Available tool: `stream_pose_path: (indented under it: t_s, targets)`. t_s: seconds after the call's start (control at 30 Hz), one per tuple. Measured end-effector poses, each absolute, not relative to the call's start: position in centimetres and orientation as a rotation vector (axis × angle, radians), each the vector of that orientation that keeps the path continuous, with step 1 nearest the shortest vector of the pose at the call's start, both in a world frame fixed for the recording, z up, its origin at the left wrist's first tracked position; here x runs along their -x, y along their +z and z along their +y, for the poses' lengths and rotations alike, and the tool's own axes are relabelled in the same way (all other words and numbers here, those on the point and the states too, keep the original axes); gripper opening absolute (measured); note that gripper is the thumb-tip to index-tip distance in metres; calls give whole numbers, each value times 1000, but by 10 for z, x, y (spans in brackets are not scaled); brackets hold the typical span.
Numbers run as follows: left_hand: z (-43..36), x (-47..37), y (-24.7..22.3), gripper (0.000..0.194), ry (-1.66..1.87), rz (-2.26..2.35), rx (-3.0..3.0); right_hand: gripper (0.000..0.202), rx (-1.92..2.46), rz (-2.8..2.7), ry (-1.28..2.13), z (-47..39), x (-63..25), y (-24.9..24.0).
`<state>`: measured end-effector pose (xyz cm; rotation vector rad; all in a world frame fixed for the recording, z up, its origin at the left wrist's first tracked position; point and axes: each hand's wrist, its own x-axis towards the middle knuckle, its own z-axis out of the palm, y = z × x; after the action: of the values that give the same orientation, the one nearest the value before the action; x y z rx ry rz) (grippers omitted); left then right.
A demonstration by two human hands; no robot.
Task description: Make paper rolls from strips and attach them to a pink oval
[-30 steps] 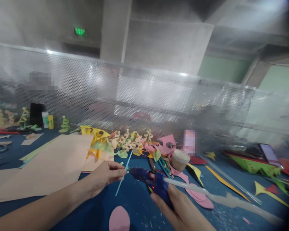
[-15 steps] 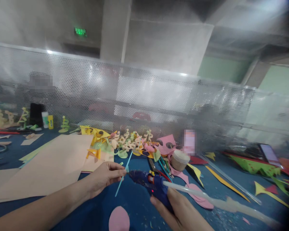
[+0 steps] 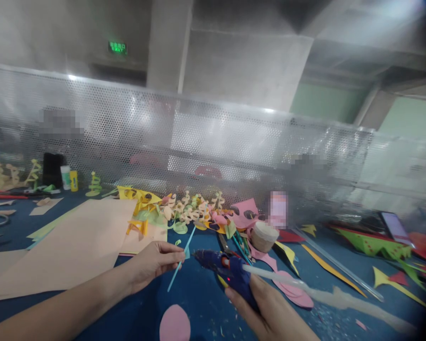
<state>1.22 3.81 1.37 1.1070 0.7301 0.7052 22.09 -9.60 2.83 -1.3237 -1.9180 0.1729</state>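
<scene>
In the head view my left hand (image 3: 155,264) pinches a small light-blue paper piece (image 3: 187,253), with a thin blue paper strip (image 3: 173,278) running past the fingertips. My right hand (image 3: 266,305) is wrapped round the handle of a dark-blue glue gun (image 3: 222,267). A long whitish glue stick (image 3: 280,277) sticks out of its back, and a small red light glows on its body. The nozzle points at the blue paper, a short gap away from it. Nearest me on the blue table lies a pink paper oval (image 3: 175,323).
Large pale paper sheets (image 3: 81,246) cover the left side. A heap of curled paper pieces (image 3: 188,208) lies at the back, with a roll of tape (image 3: 265,235) to its right. Coloured scraps and a clear rod (image 3: 344,267) lie at right. A perforated metal screen (image 3: 213,128) stands behind.
The glue gun in my right hand has drawn back slightly to the right, so its nozzle no longer meets the blue paper. My left hand has hardly moved.
</scene>
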Motion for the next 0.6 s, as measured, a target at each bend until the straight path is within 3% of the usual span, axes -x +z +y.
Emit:
stream_pose_path:
  t_s: [0.6]
  targets:
    - [36, -12, 14, 15, 663, 717, -1152, 26, 1348, -1764, 356, -101, -228, 28]
